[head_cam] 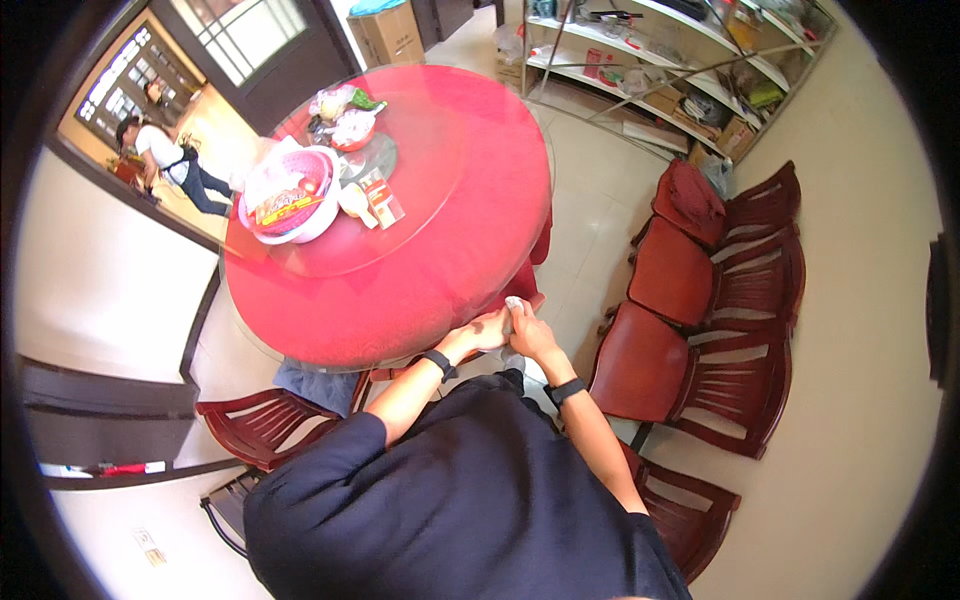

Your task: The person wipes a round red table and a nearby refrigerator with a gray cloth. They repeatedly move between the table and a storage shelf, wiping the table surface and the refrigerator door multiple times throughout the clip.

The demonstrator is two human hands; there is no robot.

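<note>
My left hand [489,330] and my right hand [531,331] meet in front of me, close to the near right edge of the round red table [390,315]. A small whitish cloth or wipe [514,302] shows at the fingers of my right hand. Whether my left hand also grips it is hidden by the overlap of the hands. Black bands circle both wrists. On the table's glass top, well ahead of my hands, stand a pink and white plastic basket [330,214] with packaged goods, a red and white box [385,201] and a bowl with plastic bags [352,135].
Red-brown wooden chairs [645,360] line the right wall. Another wooden chair [262,420] with blue cloth stands at the left under the table edge. A cluttered shelf rack [660,60] is at the back right, a cardboard box [388,37] behind the table. Beyond the doorway a person [172,161] bends forward.
</note>
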